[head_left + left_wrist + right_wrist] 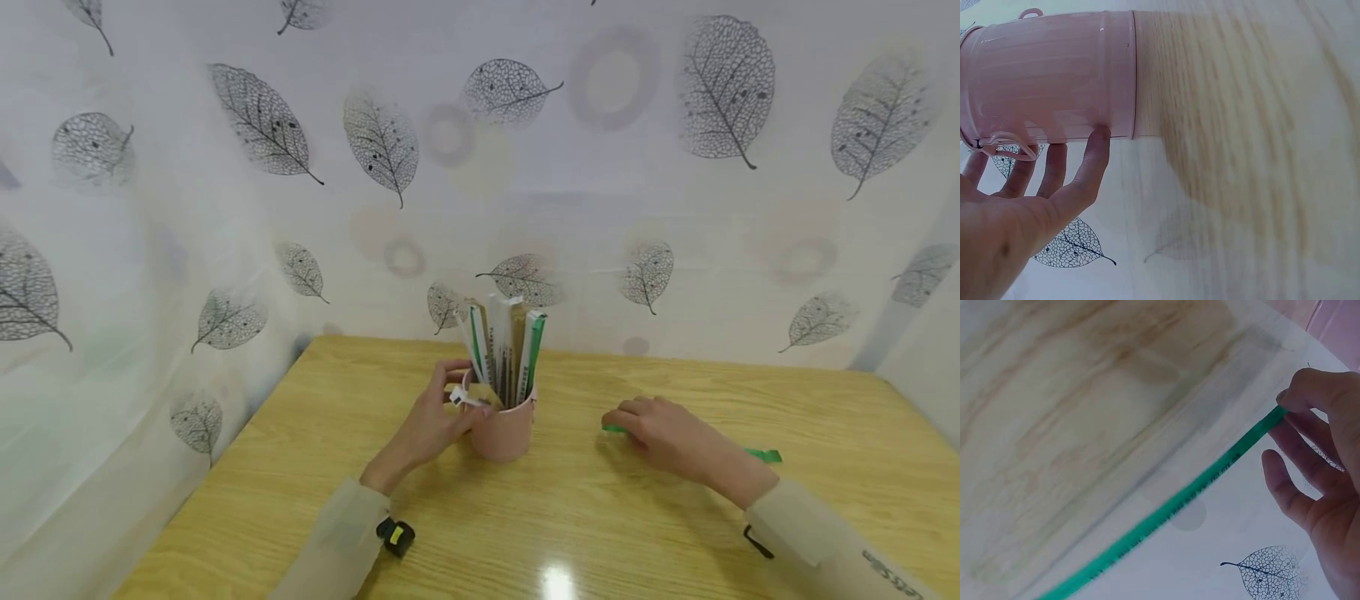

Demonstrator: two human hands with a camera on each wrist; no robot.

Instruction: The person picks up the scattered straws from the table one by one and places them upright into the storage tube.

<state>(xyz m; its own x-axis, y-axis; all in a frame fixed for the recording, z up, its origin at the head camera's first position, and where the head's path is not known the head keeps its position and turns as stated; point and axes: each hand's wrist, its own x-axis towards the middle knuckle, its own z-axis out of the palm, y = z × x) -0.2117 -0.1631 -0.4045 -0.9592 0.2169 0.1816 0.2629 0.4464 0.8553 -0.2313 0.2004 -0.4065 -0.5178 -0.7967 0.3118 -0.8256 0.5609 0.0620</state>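
Note:
A small pink pail-shaped holder [501, 435] stands upright on the table. My left hand [431, 423] holds it from the left, thumb on the near side and fingers around the back; in the left wrist view fingertips [1101, 135] reach its wall beside a wire handle [1007, 145]. Several long thin sticks in white, brown and green paper sleeves [536, 350] rise out of it. To its right, my right hand [667, 435] pinches one end of a long green-sleeved stick [1172, 509] with printed writing. The stick runs back under the wrist, its far end [763, 456] showing beyond.
The wood-grain table [585, 517] has its back edge along a pale leaf-patterned curtain [570, 208]. A short white piece with a dark end [467, 398] sticks out over the holder's left rim, near my left thumb.

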